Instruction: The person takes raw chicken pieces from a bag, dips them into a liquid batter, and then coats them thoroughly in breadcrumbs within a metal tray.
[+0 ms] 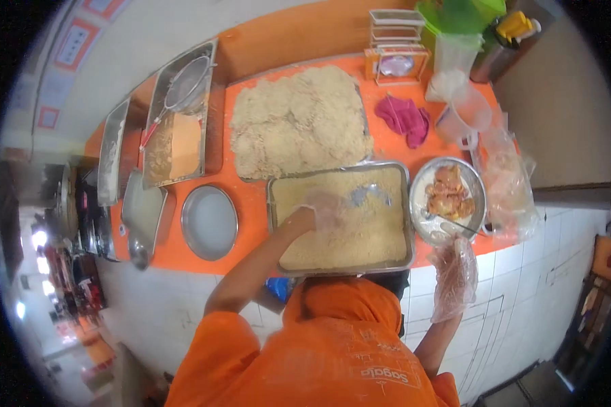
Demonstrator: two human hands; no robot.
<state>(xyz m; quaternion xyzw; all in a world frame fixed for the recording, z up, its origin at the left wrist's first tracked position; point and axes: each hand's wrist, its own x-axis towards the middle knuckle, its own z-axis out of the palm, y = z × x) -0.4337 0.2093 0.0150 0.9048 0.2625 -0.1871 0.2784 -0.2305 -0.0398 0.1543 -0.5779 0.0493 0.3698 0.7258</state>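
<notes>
My left hand [330, 211], in a clear plastic glove, is over or on the tan breading crumbs [356, 239] in a large metal tray [410, 224]; it is blurred, and whether it holds anything cannot be told. A bare patch of metal shows in the crumbs to its right. My right hand [454, 269], also in a loose plastic glove, is at the near rim of a round metal bowl [481, 178]. In the bowl, raw meat pieces [449, 191] lie on white flour or batter, with a thin-handled metal spoon [458, 224] leaning on the rim.
Behind the tray lies a heap of crumb-coated pieces [300, 122]. At left are a round pan of cloudy liquid [210, 223], metal containers [145, 203] and a strainer [188, 84] in a deep pan. A magenta cloth [405, 119], plastic jug [463, 117] and plastic bags [509, 188] are at right.
</notes>
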